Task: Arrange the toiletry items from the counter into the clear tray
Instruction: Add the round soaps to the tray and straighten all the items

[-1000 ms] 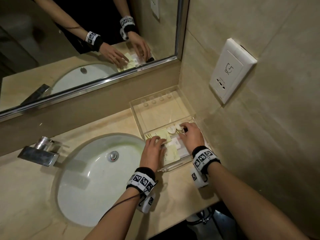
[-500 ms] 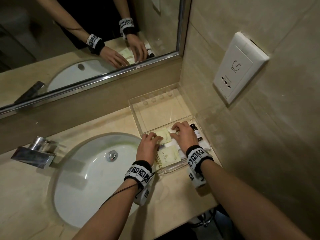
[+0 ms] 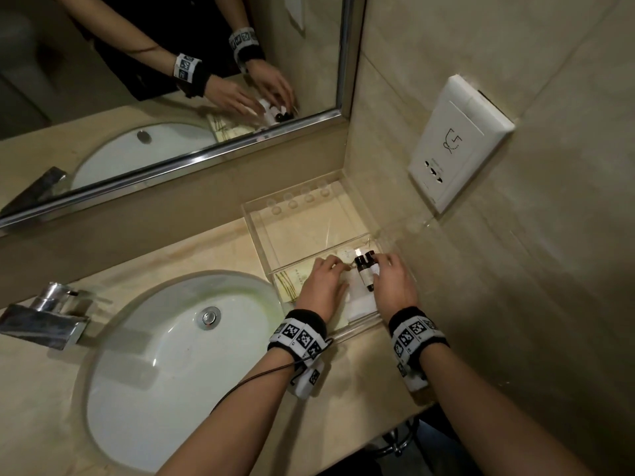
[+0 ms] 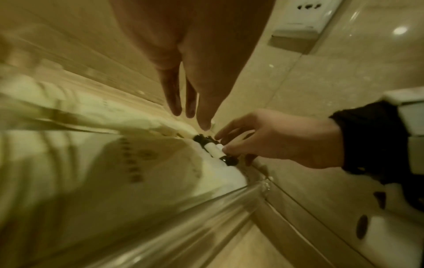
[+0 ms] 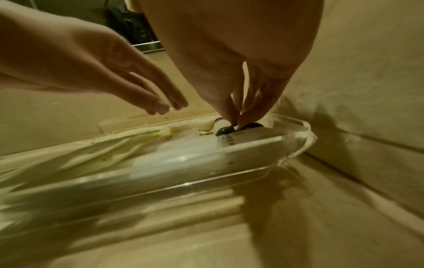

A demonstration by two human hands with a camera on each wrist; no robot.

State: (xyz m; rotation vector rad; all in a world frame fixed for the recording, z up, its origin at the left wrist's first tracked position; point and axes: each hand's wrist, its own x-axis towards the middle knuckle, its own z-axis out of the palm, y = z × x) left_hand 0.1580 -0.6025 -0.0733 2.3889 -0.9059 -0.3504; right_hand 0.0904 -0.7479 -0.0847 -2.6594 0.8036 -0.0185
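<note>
The clear tray (image 3: 258, 235) sits in the counter's back right corner. Its near half holds pale yellow packets (image 3: 292, 281) and a white packet (image 3: 360, 309). Two small dark-capped bottles (image 3: 364, 273) with white labels lie side by side on them. My right hand (image 3: 378, 269) pinches these bottles (image 5: 221, 127) between thumb and fingertips from the right. My left hand (image 3: 331, 269) is just left of them, with straight fingers (image 4: 201, 112) over the packets. A round white soap (image 3: 345, 254) lies just behind the bottles. The tray's far half is bare.
A white oval sink (image 3: 165, 355) lies left of the tray, with a chrome faucet (image 3: 44, 314) at its far left. A mirror (image 3: 171, 80) runs along the back wall. The tiled side wall with a white socket plate (image 3: 457, 142) stands right beside the tray.
My right hand moved right from the round soaps and took hold of the two bottles. My left hand slid right along the packets toward them.
</note>
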